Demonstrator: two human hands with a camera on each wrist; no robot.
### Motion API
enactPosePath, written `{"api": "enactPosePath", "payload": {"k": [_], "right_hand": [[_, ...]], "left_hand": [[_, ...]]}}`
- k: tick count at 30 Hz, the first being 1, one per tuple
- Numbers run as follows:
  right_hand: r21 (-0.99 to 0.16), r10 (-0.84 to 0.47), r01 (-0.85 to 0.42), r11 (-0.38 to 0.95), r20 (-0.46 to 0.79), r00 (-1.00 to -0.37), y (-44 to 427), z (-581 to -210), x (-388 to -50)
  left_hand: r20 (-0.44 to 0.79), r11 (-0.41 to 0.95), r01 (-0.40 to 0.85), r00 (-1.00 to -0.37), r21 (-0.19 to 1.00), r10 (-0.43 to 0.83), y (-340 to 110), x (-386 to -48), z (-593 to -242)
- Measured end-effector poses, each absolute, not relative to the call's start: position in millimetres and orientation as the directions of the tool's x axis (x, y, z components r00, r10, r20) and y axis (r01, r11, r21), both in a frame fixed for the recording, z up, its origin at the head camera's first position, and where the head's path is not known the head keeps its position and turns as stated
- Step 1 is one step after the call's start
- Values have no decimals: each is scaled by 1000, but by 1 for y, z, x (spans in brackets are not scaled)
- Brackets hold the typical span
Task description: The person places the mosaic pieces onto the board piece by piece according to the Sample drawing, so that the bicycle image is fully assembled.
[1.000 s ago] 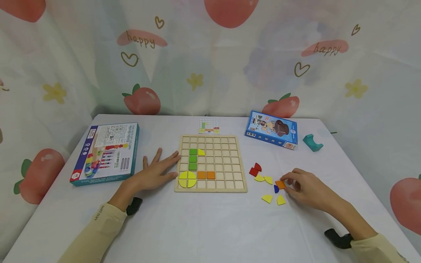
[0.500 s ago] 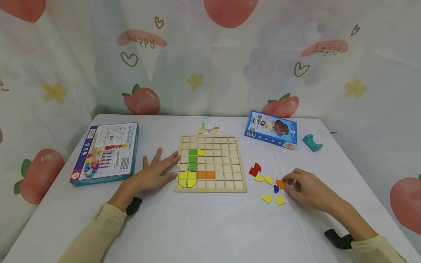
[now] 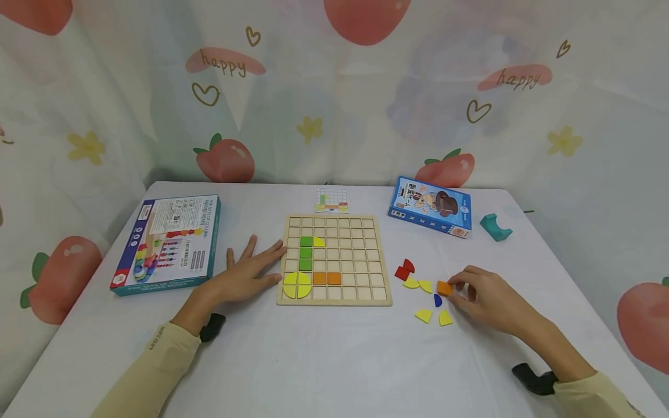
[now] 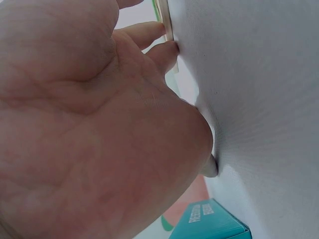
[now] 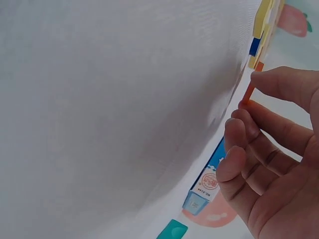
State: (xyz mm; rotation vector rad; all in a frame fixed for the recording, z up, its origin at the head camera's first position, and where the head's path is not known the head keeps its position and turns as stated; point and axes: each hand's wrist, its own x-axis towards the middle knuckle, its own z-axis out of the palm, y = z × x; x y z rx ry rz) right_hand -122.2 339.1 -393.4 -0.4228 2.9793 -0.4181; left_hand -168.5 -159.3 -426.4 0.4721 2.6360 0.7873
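Observation:
Between thumb and index finger, my right hand (image 3: 483, 297) pinches an orange square tile (image 3: 444, 288); the right wrist view shows the tile (image 5: 250, 89) edge-on. Close by lie a blue piece (image 3: 438, 300), several yellow quarter-round pieces (image 3: 424, 316) and two red pieces (image 3: 402, 273). With fingers spread, my left hand (image 3: 237, 278) rests at the left edge of the wooden grid board (image 3: 334, 302), fingertips touching its frame. On the board sit green squares (image 3: 306, 253), a yellow quarter piece (image 3: 319, 242), a circle of yellow quarters (image 3: 297, 285) and two orange squares (image 3: 326, 278).
A small pattern card (image 3: 331, 200) lies behind the board. To the left is a large teal-edged box (image 3: 167, 244). At the back right are a blue box (image 3: 431, 206) and a teal curved block (image 3: 495, 227). A printed cloth (image 3: 334, 116) hangs behind the table.
The right hand has shifted very slightly, and the orange tile in its fingers looks a little more tilted up. The left hand and the board have stayed put.

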Motion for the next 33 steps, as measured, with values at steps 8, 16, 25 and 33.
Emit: {"api": "enactPosePath", "payload": {"k": [8, 16, 25, 33], "right_hand": [[-285, -275, -249, 926, -56, -960, 323, -391, -123], [-307, -294, -265, 914, -54, -954, 305, -389, -128], [-301, -324, -295, 907, -51, -945, 285, -388, -131], [-299, -367, -335, 894, -55, -929, 272, -387, -134]], "left_hand": [[-240, 801, 206, -886, 561, 396, -159, -168, -426], [-238, 799, 209, -885, 565, 399, -159, -168, -425], [-233, 794, 211, -885, 570, 402, -158, -168, -425], [-229, 793, 209, -888, 573, 399, -158, -168, -425]]}}
